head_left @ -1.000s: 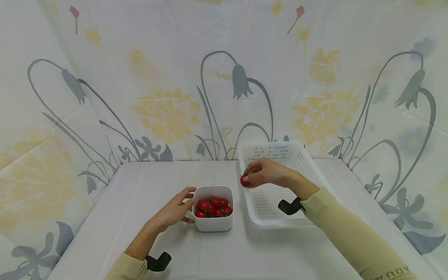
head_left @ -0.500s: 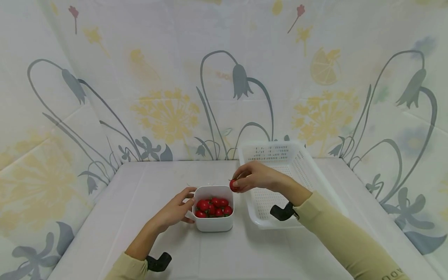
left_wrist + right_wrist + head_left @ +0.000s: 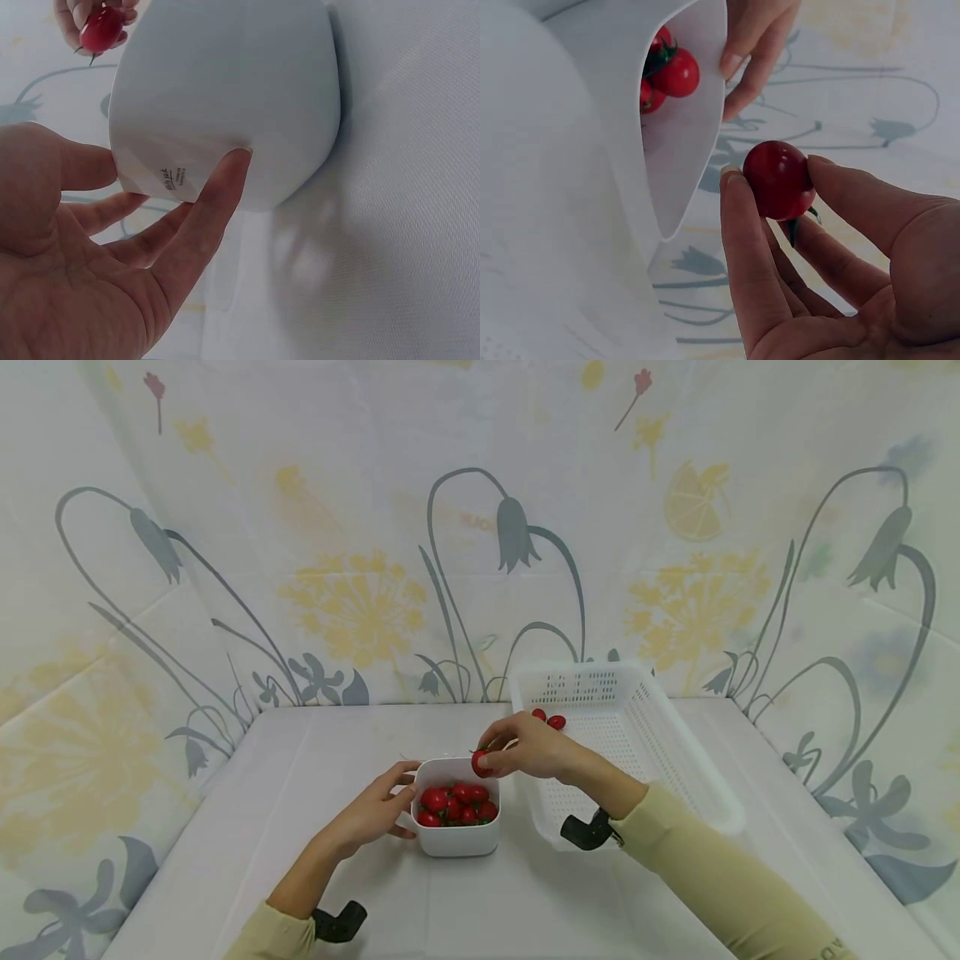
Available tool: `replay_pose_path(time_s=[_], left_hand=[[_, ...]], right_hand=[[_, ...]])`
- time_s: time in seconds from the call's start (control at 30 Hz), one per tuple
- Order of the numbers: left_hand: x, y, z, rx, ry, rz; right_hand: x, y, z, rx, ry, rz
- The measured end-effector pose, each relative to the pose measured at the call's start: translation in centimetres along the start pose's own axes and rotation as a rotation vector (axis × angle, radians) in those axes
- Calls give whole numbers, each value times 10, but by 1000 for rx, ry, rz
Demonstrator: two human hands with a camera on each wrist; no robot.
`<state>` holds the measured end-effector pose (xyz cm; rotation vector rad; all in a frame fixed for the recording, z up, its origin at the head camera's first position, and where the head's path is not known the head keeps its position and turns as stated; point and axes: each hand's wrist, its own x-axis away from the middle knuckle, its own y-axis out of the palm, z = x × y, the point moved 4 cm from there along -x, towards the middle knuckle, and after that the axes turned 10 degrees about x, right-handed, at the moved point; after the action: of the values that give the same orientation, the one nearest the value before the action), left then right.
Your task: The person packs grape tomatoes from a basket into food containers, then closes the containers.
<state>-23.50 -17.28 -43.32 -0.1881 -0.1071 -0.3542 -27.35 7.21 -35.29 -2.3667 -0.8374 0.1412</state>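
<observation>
Item: cherry tomato (image 3: 480, 763), pinched betw. thumb & fingertips of right hand (image 3: 525, 752), held just above far-right rim of white bowl (image 3: 456, 839); round, no long axis, stem down. Left hand (image 3: 375, 814) spread, fingers flat vs. bowl's left wall. Right hand nearer. Basket (image 3: 675, 752) right of bowl, two tomatoes (image 3: 549, 719) inside. Right wrist view shows stem and pinch; head view hides these.

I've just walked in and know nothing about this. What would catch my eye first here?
Probably the red: a white bowl at the table's middle heaped with cherry tomatoes, and the right hand pinching one tomato just above its far rim. The left hand touches the bowl's side, and two more tomatoes lie in the white perforated basket to the right.
</observation>
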Motion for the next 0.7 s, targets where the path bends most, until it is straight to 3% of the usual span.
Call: replay_pose_path(time_s=[0.27,0.7], left_hand=[[1,0,0,10,5,-10],[1,0,-1,13,-11,0]], right_hand=[[-8,20,-6,108,-21,66],[-23,54,-2,182,3,161]])
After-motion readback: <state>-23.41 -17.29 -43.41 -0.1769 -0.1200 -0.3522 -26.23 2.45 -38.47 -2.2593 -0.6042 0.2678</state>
